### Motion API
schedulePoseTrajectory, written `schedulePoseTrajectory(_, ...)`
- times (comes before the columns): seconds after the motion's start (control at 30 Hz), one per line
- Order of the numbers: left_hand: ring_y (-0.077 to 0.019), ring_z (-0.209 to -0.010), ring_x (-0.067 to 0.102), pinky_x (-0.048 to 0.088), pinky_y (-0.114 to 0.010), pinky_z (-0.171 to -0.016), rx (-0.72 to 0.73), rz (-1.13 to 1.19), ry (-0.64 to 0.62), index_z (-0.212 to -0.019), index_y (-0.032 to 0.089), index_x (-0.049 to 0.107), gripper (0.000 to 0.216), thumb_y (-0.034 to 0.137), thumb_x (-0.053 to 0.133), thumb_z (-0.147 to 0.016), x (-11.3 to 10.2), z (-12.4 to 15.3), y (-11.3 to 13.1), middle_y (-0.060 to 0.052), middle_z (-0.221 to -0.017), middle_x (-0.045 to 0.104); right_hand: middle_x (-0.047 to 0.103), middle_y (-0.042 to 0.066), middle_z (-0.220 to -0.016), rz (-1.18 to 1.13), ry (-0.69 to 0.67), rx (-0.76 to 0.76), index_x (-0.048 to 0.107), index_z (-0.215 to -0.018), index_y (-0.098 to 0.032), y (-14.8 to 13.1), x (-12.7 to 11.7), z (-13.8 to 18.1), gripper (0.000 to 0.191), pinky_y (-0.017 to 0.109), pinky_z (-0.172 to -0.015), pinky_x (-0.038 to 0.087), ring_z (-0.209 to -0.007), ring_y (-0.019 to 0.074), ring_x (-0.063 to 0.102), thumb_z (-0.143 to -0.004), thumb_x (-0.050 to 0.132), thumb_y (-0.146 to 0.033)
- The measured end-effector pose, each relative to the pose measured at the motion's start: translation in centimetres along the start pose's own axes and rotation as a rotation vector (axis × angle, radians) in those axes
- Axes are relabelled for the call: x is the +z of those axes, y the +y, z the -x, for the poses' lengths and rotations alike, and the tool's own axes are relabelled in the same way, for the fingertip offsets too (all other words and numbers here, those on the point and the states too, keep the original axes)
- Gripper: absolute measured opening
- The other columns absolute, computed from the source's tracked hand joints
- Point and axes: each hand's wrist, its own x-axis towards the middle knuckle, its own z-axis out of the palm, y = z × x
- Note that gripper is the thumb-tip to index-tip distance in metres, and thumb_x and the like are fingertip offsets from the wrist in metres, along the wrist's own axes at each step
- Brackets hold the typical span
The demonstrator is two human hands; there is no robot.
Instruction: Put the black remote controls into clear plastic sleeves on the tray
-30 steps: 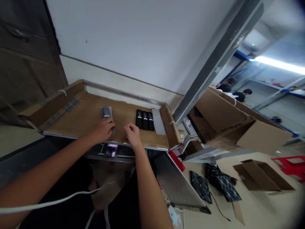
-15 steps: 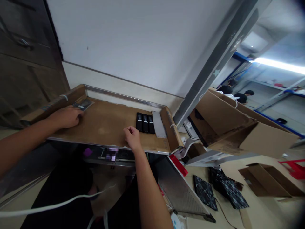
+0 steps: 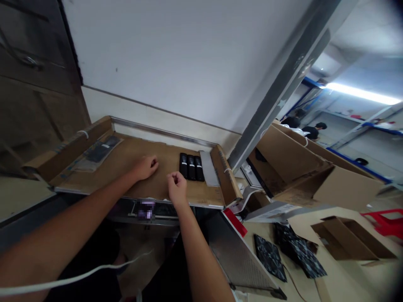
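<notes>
My left hand [image 3: 147,167] is over the middle of the cardboard-lined tray [image 3: 132,147], its fingers curled. Close by on the right is my right hand [image 3: 177,187], fingers bent together; whatever either hand may hold is hidden. Three slim black devices [image 3: 191,167] with small white labels lie side by side just beyond my right hand. Beside them is a flat grey-white strip [image 3: 209,168]. At the tray's left end a similar black item in a clear plastic bag [image 3: 99,152] lies flat, with neither hand touching it.
Folded cardboard walls [image 3: 226,174] edge the tray's ends. A large open carton [image 3: 292,167] stands to the right, with patterned black packages [image 3: 269,256] and another open box [image 3: 349,239] lower down. A white cable [image 3: 78,274] crosses below. People [image 3: 311,132] are in the background.
My left hand has left the bagged black item at the tray's left end and moved right to the middle. The bag now lies uncovered. My right hand has barely shifted.
</notes>
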Motion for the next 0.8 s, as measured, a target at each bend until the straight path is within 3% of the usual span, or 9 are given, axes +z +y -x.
schedulePoseTrajectory(0.17,-0.0194,-0.067,0.055,0.031,-0.031,-0.063,-0.065,-0.034,0.007,-0.078,0.021,0.060,0.021,0.036,0.052,-0.089,1.3,-1.4,-1.0,-0.006,-0.075,0.066,0.057,0.004,-0.078,0.571,0.296,-0.276,0.063,-0.090,-0.017,0.6,-4.8,0.2,0.019,0.032,-0.074,0.042,-0.075,0.0188,0.053,-0.091,0.051,-0.032)
schedulePoseTrajectory(0.3,-0.0193,-0.065,0.054,0.029,-0.032,-0.061,-0.099,-0.036,0.020,-0.074,0.021,0.061,0.023,0.038,0.054,-0.088,1.2,-2.0,-1.2,-0.006,-0.073,0.066,0.062,0.018,-0.114,0.916,0.552,-0.233,0.066,-0.109,-0.015,1.4,-8.4,0.0,0.028,0.048,-0.096,0.040,-0.109,0.0330,0.053,-0.085,0.056,-0.025)
schedulePoseTrajectory(0.4,-0.0190,-0.065,0.054,0.030,-0.031,-0.061,-0.111,-0.026,0.019,-0.072,0.020,0.062,0.022,0.036,0.055,-0.086,1.0,-2.2,-0.9,-0.006,-0.070,0.065,0.058,0.021,-0.125,0.964,0.690,-0.164,0.067,-0.116,-0.014,2.4,-9.9,0.4,0.039,0.053,-0.100,0.038,-0.118,0.0373,0.050,-0.079,0.056,-0.016)
schedulePoseTrajectory(0.6,-0.0188,-0.065,0.054,0.030,-0.031,-0.061,-0.144,0.003,0.002,-0.073,0.020,0.063,0.023,0.036,0.055,-0.088,0.6,-1.9,-0.8,-0.006,-0.074,0.066,0.061,0.019,-0.113,0.877,0.725,-0.177,0.070,-0.114,-0.012,3.9,-11.1,0.6,0.035,0.049,-0.101,0.041,-0.110,0.0333,0.055,-0.086,0.050,-0.016)
schedulePoseTrajectory(0.8,-0.0200,-0.066,0.054,0.029,-0.031,-0.062,-0.152,0.041,0.017,-0.074,0.020,0.064,0.024,0.037,0.054,-0.088,0.4,-1.7,-0.8,-0.006,-0.072,0.064,0.059,0.016,-0.107,0.882,0.675,-0.101,0.076,-0.111,-0.016,3.6,-11.7,-0.6,0.034,0.040,-0.086,0.046,-0.098,0.0283,0.056,-0.092,0.049,-0.024)
